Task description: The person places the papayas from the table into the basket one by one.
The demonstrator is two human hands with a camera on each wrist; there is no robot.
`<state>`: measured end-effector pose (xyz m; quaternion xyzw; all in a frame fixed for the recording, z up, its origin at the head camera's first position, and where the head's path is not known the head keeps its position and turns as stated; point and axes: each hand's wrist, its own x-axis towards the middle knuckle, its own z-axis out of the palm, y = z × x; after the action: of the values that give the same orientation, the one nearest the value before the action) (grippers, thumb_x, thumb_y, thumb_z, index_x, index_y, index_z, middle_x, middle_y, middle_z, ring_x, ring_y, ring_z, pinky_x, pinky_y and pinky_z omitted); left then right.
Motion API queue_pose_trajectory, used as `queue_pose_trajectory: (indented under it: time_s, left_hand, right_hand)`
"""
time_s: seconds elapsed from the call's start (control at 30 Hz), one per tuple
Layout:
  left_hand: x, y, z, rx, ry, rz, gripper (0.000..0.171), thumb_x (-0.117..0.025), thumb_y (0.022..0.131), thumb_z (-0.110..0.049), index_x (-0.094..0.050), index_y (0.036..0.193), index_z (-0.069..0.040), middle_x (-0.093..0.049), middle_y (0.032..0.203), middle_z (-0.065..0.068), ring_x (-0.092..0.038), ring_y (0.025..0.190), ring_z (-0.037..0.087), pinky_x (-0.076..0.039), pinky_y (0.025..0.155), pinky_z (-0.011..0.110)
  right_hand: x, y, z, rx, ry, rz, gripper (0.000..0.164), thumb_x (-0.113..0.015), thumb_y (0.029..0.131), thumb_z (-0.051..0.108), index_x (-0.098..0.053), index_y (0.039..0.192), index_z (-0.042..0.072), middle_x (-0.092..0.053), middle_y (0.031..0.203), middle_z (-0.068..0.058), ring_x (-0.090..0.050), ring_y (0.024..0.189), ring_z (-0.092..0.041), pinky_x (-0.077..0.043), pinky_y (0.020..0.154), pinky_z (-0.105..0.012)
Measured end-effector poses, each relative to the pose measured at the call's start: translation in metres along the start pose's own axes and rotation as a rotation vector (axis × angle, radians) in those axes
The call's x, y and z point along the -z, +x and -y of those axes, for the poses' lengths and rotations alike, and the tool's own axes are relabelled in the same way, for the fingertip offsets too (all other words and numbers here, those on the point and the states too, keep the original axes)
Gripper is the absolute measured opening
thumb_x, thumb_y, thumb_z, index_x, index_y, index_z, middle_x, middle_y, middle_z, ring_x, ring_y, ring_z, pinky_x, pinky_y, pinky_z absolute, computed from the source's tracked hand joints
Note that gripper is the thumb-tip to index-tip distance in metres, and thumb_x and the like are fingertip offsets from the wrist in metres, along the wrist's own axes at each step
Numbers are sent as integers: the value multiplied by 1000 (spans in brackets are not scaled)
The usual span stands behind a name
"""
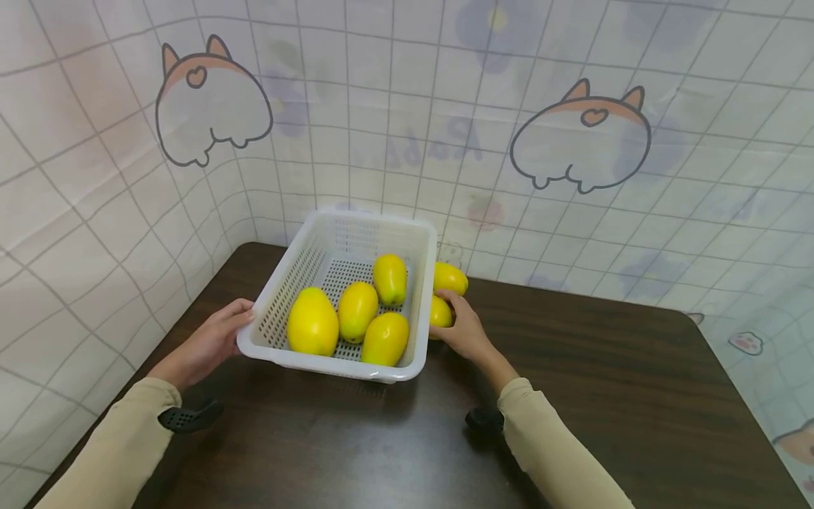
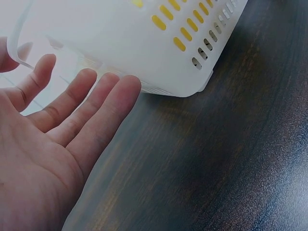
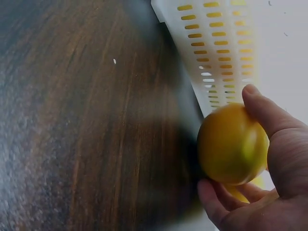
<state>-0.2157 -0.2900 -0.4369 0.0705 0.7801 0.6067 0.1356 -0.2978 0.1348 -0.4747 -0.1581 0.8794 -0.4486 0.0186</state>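
A white plastic basket [image 1: 416, 353] with slotted walls stands tilted on the table with several yellow mangoes [image 1: 357, 311] inside. At its left rim my left hand [image 1: 213, 339] holds on, the thumb over the edge and the fingers along the outer wall; in the left wrist view those fingers [image 2: 103, 113] reach under the basket's side. Just outside the right wall, my right hand [image 1: 467, 329] grips a mango [image 3: 231, 144] between thumb and fingers. Another mango [image 1: 450, 279] lies behind that hand, beside the basket, partly hidden by the wall.
The dark wooden table [image 1: 604, 382] spreads to the right and in front of the basket. A white gridded curtain [image 1: 394, 106] with cartoon prints hangs along the back and left sides, close behind the basket.
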Motion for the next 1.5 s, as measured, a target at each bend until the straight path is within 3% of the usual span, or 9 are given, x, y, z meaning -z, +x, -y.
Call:
queue_pose_trajectory:
  time_s: [0.7, 0.93, 1.27, 1.5]
  left_hand:
    - [0, -1, 0, 1, 18, -6, 40, -36, 104, -40, -36, 128, -7, -51, 122, 4, -61, 101, 15, -52, 85, 32]
    - [-2, -1, -2, 3, 8, -6, 40, -35, 104, -39, -36, 127, -7, -51, 120, 3, -61, 101, 15, -52, 85, 33]
    - [-2, -2, -2, 8, 12, -15, 40, -36, 104, -40, -36, 127, -7, -51, 120, 3, -60, 101, 15, -51, 85, 34]
    - [-2, -2, -1, 7, 23, -17, 42, -36, 104, -41, -35, 128, -6, -49, 123, 8, -60, 102, 15, -51, 85, 33]
  right_hand:
    - [1, -5, 3, -33, 30, -88, 66, -78, 77, 27, -50, 137, 21, -50, 140, -10, -53, 113, -30, -46, 93, -45]
    - [5, -9, 2, -44, 50, -103, 66, -75, 75, 23, -53, 137, 24, -54, 138, -10, -55, 106, -28, -46, 86, -38]
    - [10, -13, 4, 3, 21, -141, 65, -74, 74, 20, -55, 136, 18, -61, 129, -14, -58, 95, -27, -47, 77, -31]
    - [14, -16, 7, -29, 57, -138, 62, -75, 74, 20, -58, 134, 18, -64, 120, -14, -59, 90, -26, -48, 73, -29]
